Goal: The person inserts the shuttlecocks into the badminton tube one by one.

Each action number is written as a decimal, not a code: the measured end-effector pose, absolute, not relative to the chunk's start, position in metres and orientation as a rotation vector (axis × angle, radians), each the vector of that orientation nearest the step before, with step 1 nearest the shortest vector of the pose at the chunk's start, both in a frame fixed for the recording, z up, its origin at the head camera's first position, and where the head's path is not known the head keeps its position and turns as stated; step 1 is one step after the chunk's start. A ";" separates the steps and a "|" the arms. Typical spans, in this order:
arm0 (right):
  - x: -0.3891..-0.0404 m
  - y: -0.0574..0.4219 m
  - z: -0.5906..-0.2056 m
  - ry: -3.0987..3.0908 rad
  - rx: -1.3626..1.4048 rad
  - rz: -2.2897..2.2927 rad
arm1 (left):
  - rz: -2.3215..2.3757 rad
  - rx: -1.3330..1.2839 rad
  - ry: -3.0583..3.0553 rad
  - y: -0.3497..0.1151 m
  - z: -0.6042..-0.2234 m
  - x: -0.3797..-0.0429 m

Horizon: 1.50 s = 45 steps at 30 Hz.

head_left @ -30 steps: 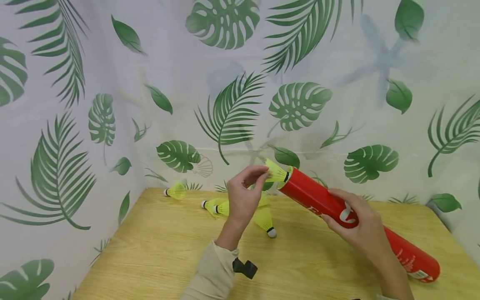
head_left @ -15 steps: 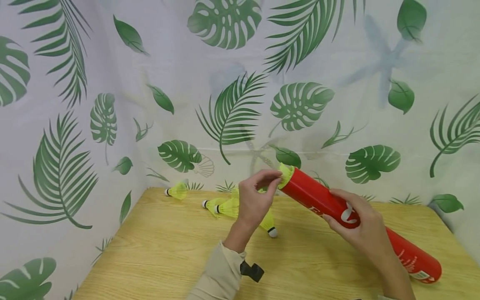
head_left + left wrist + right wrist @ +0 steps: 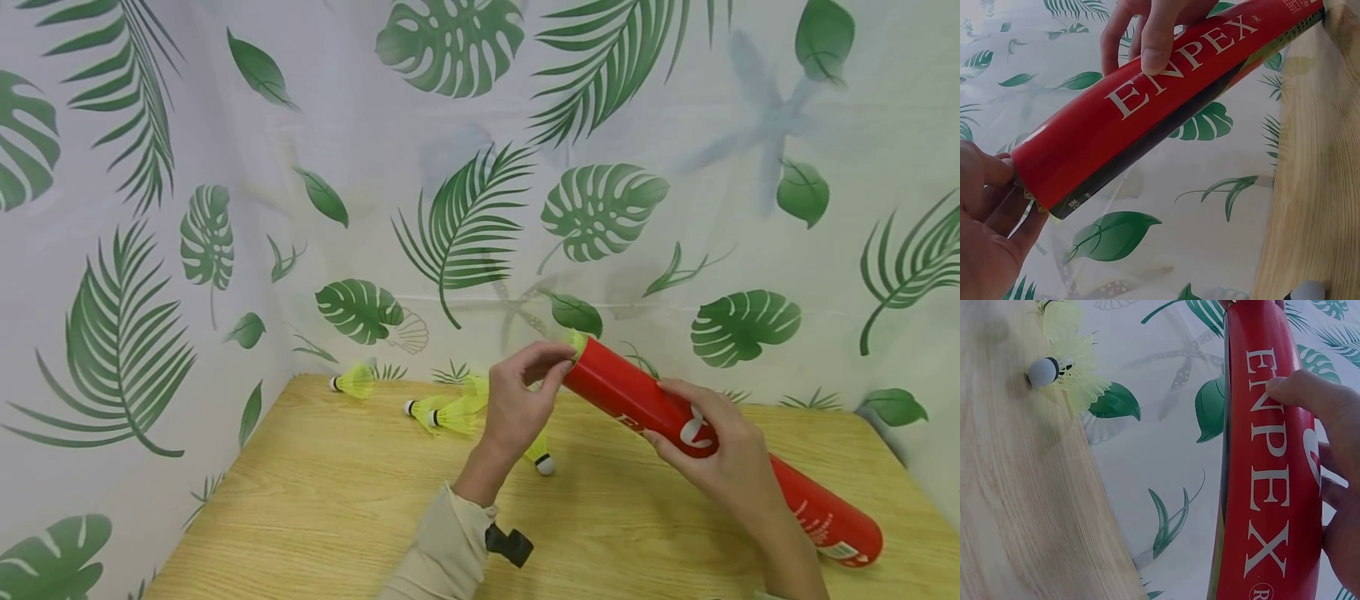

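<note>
My right hand grips a red shuttlecock tube round its middle; the tube slants, its mouth up at the left and its far end low at the right. At the mouth, my left hand pinches the skirt of a yellow shuttlecock, most of which is hidden inside the tube. Only a thin yellow rim sticks out. In the left wrist view the left fingers meet the tube's edge. White letters run along the tube in the right wrist view, with the right thumb across them.
Several yellow shuttlecocks lie on the wooden table: one alone at the back left, a cluster near the middle, and one partly behind the left hand. A leaf-patterned cloth rises behind and at the left.
My left hand has moved right to the tube's mouth, and the shuttlecock has slid from mostly outside to almost wholly inside. The right hand and tube have hardly moved.
</note>
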State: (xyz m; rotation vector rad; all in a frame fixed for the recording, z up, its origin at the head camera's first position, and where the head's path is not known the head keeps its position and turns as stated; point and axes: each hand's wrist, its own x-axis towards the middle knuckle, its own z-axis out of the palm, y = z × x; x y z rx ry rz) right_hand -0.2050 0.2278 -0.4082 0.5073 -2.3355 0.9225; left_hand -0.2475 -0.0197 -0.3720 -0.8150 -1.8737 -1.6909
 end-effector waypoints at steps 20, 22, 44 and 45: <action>-0.203 0.229 -0.404 -2.348 0.508 0.924 | -1.765 -0.872 -1.945 -0.015 -0.382 -0.252; -0.203 0.229 -0.404 -2.350 0.510 0.923 | -1.774 -0.884 -1.932 -0.015 -0.383 -0.253; -0.204 0.238 -0.406 -2.336 0.475 0.910 | -1.807 -0.764 -1.912 -0.050 -0.388 -0.228; -0.204 0.238 -0.406 -2.337 0.471 0.910 | -1.796 -0.749 -1.927 -0.051 -0.390 -0.228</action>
